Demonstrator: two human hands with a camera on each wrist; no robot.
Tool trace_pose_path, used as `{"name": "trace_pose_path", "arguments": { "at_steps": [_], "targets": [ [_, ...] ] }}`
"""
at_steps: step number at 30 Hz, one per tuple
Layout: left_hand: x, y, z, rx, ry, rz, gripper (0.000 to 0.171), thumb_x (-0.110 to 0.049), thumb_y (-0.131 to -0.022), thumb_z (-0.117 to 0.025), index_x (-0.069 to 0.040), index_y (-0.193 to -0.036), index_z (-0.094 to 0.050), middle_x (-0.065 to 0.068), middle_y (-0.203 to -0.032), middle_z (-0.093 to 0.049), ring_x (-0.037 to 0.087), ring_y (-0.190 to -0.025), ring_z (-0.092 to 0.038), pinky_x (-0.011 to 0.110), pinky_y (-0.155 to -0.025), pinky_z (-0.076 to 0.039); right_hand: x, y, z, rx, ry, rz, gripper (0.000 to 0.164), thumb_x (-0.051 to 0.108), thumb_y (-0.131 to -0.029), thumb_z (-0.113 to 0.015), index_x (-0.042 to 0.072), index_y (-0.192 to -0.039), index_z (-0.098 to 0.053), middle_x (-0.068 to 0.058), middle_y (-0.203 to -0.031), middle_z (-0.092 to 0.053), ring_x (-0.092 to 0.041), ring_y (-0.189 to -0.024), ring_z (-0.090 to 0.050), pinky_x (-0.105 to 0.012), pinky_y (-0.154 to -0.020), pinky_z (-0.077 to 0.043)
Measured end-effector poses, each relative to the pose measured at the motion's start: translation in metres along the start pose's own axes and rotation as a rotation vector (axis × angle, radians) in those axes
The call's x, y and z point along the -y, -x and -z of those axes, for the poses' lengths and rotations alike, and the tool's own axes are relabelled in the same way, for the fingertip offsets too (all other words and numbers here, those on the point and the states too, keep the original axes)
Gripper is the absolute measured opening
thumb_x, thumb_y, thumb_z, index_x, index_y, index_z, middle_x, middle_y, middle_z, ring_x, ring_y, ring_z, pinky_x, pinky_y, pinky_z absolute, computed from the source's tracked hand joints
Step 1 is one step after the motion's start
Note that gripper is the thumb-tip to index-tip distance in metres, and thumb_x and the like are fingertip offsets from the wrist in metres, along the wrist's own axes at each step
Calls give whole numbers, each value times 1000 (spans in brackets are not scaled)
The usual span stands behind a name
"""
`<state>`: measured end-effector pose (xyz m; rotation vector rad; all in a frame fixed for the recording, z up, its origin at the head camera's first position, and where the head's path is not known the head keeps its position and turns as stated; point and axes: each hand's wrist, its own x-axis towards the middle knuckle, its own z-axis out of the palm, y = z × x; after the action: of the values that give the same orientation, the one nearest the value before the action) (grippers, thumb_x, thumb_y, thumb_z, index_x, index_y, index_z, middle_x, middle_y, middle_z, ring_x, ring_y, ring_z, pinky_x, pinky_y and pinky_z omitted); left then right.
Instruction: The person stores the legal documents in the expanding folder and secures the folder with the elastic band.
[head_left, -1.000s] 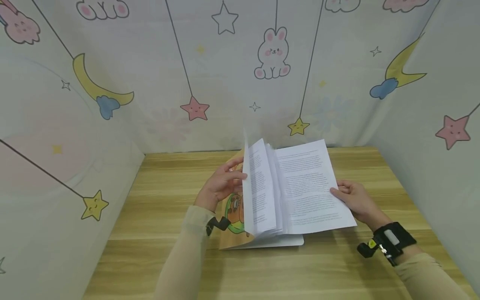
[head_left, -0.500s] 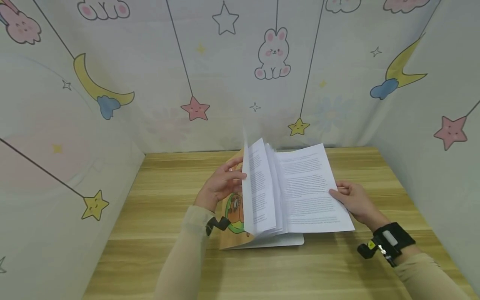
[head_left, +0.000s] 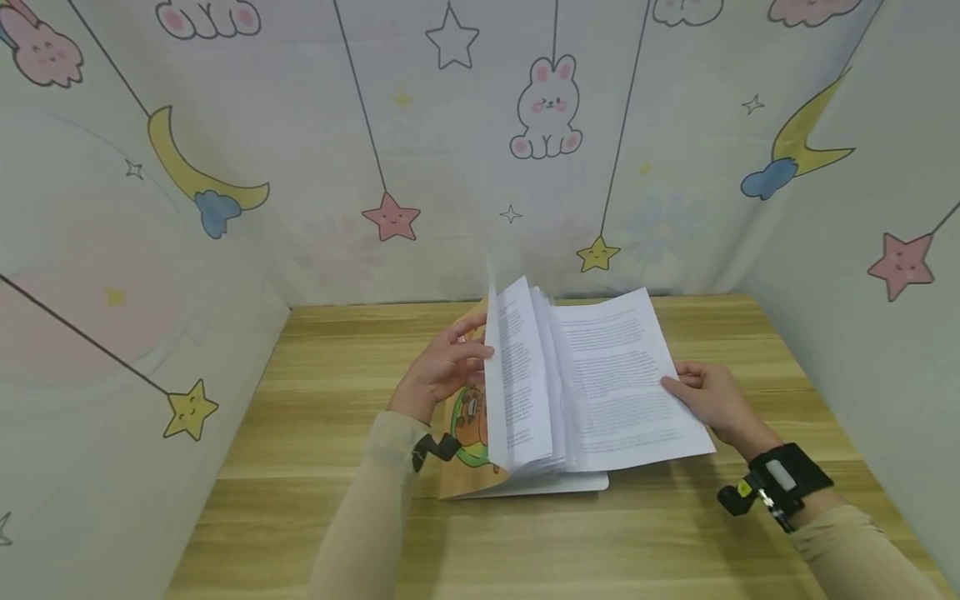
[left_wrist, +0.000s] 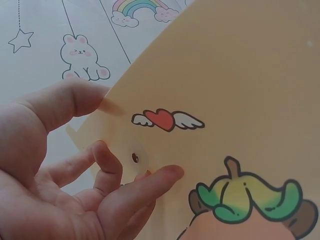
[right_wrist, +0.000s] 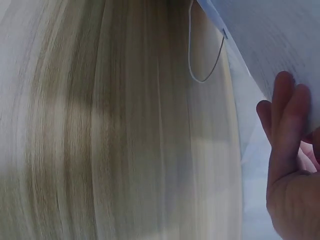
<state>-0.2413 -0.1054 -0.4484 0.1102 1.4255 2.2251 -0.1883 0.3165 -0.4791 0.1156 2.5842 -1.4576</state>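
An orange cartoon-printed folder point(head_left: 465, 475) stands partly open on the table, its front cover point(left_wrist: 240, 90) showing a winged heart and a fruit-capped figure. Several printed sheets point(head_left: 525, 375) fan out inside it among translucent sleeves. My left hand point(head_left: 442, 367) holds the raised cover at its left edge, one fingertip at the rim and other fingers bent against the printed side. On the right, my right hand point(head_left: 712, 400) pinches the edge of a printed sheet point(head_left: 622, 375), thumb on top and fingers beneath. In the right wrist view that sheet's underside partly covers the fingers point(right_wrist: 287, 115).
A thin white loop of cord point(right_wrist: 200, 80) hangs below the folder in the right wrist view. The wood-grain table point(head_left: 322, 467) is walled in by white cloth point(head_left: 450, 150) with stars, moons and rabbits behind it and at both sides.
The far edge of the right-hand sheet has dipped slightly, and its lower edge has shifted a little. The left hand and the cover stay where they were.
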Motion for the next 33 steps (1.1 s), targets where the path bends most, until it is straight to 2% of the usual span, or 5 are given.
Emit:
{"name": "trace_pose_path", "arguments": {
  "at_steps": [9, 19, 28, 33],
  "targets": [
    [1, -1, 1, 8, -10, -14, 73, 9, -94, -63, -13, -161, -42, 27, -148, -51, 28, -94, -72, 40, -75, -62, 0, 0, 0, 1, -88, -36, 50, 23, -107, -62, -12, -141, -52, -20, -107, -76, -24, -82, -77, -36, -68, -63],
    [1, -2, 1, 15, 0, -19, 74, 9, -94, -63, -12, -161, -42, 27, -152, -47, 29, -94, -72, 41, -75, -62, 1, 1, -4, -6, -58, -26, 48, 23, -107, -64, -12, -139, -56, -21, -107, -76, -24, -80, -76, -35, -66, -62],
    [1, -3, 1, 14, 4, -20, 75, 9, -93, -63, -11, -162, -41, 26, -153, -45, 28, -92, -72, 40, -73, -62, 0, 1, -5, -57, -44, -2, 47, 21, -106, -63, -14, -138, -55, -25, -110, -75, -21, -78, -76, -34, -64, -62],
    [1, -2, 0, 8, -6, -20, 73, 8, -94, -64, -11, -161, -41, 26, -153, -46, 29, -93, -71, 40, -74, -62, 2, 0, -7, -43, -39, -8, 48, 22, -106, -64, -12, -139, -55, -26, -113, -74, -23, -80, -76, -35, -66, -62]
  ]
}}
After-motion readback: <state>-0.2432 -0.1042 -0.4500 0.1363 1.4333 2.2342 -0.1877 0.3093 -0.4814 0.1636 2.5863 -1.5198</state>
